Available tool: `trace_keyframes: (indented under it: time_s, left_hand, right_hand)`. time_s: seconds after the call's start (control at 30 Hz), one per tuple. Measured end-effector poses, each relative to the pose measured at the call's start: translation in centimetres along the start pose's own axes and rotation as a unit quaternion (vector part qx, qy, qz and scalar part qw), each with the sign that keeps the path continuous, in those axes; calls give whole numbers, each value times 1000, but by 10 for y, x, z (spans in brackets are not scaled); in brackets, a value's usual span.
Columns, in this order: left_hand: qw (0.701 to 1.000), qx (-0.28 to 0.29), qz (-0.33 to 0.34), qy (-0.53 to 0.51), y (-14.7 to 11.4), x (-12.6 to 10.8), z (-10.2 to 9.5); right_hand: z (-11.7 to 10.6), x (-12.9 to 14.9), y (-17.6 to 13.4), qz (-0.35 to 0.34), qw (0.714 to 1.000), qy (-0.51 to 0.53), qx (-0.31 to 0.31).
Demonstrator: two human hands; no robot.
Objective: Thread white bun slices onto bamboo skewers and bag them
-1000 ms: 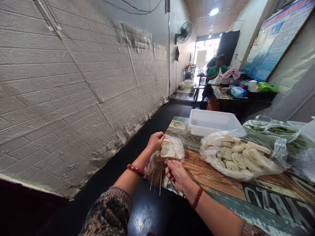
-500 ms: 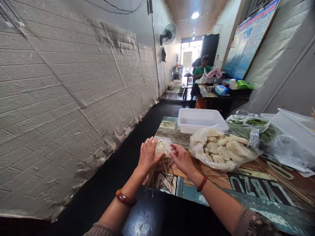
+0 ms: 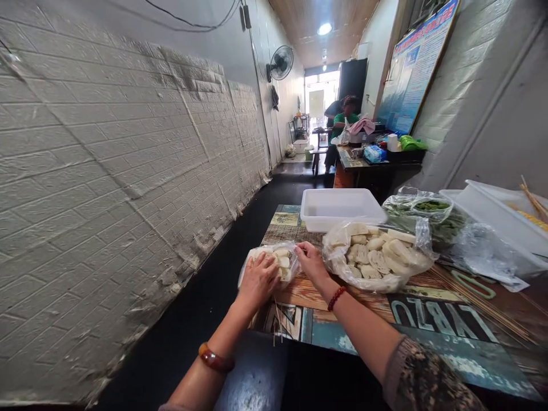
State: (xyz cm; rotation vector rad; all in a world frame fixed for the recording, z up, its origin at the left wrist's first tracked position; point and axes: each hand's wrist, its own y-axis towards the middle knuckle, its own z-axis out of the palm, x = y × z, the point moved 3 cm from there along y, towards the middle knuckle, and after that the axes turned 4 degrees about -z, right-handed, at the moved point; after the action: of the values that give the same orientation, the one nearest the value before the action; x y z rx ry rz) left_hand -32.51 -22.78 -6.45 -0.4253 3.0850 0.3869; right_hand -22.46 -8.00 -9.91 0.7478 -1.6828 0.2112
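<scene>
A small clear plastic bag (image 3: 291, 258) of pale food pieces lies at the left edge of the table. My left hand (image 3: 260, 279) rests on top of it, fingers stretched over the contents. Pinched between the fingertips of my right hand (image 3: 311, 260) is the right rim of this bag. Thin wooden skewers (image 3: 279, 319) stick out below my left hand over the table's near edge; their upper ends are hidden. Right of my hands sits a larger open plastic bag (image 3: 338, 251) with many thick pale slices.
A white plastic tub (image 3: 342, 224) stands behind the bags. To the right are bagged greens (image 3: 432, 206), crumpled plastic (image 3: 483, 251), another white container (image 3: 500, 214) and long skewers (image 3: 479, 299) lying on the table (image 3: 363, 331). A person in green (image 3: 346, 119) sits farther back.
The small bag is spread wider and shows more of its pieces. My left hand has flattened lower onto it, while my right hand still grips its rim. The view has turned slightly right.
</scene>
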Motion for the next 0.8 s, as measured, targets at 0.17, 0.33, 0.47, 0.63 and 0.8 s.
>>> trace_keyframes:
  time_s: [0.17,0.33,0.47,0.63,0.8]
  left_hand:
    - [1000,2,-10,14,5,-4,1]
    - [999,-2,-26,47,11,1,0]
    - [994,0,-66,85,19,3,-4]
    - [981,-4,-144,126,31,-11,-6]
    - [979,11,-159,128,40,-26,-4]
  right_hand:
    - [8,6,-4,14,997,64,36]
    - [-3,21,0,-26,995,91,-27]
    - [-21,40,-4,-85,989,74,-99]
    - [-40,46,-5,-130,978,45,-157]
    - [-59,47,-11,-166,976,6,-142]
